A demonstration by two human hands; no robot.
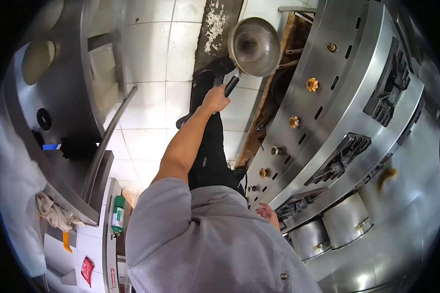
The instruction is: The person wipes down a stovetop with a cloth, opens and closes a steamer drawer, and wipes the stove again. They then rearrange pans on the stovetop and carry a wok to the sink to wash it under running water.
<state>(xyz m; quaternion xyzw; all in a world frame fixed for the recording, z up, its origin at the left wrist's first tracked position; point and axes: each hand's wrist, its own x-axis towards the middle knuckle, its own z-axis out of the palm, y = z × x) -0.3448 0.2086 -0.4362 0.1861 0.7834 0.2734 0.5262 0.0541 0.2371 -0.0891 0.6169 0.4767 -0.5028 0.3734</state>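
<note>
My left hand (216,100) is closed round the black handle of a round metal wok (254,46). The wok hangs over the floor beside the stove front, its inside facing up and showing a dark patch in the middle. My right hand (266,212) is by the front edge of the steel stove (298,146), close to my body. Its fingers are slightly bent and apart, with nothing seen in them; my sleeve and body hide part of that arm.
Burners (388,83) and control knobs (312,85) line the stove. Two large steel pots (346,219) stand at its far side. On the left are a steel counter (66,93), a cloth (54,211), a green bottle (118,215) and a red packet (87,270).
</note>
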